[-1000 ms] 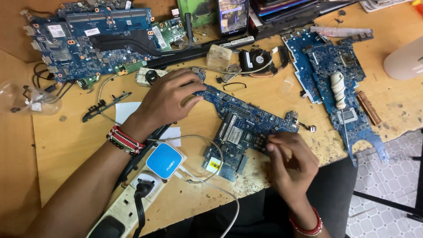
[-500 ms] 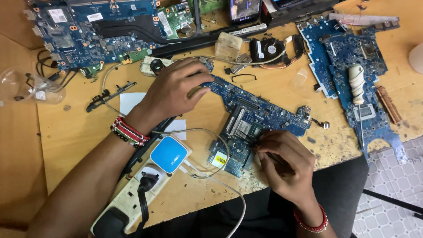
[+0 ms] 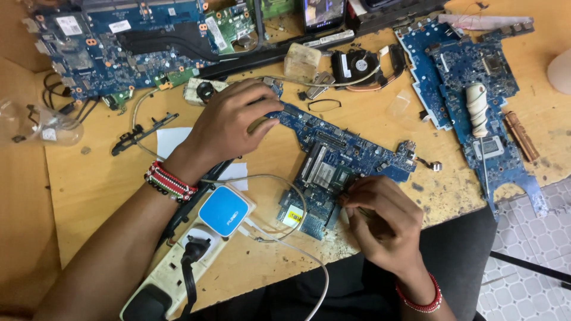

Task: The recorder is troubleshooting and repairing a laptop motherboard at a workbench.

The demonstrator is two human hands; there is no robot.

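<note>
Left hand (image 3: 229, 122) presses the circuit board (image 3: 339, 160) flat; right hand (image 3: 380, 223) pinches something small, unidentifiable, at its near edge, likely mid-repair.

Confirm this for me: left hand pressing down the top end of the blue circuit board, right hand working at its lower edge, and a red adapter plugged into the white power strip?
Not quite. In the head view the adapter on the white power strip is blue, not red. The rest stands: the left hand presses the top end of the blue circuit board, and the right hand works at its lower edge.
</note>
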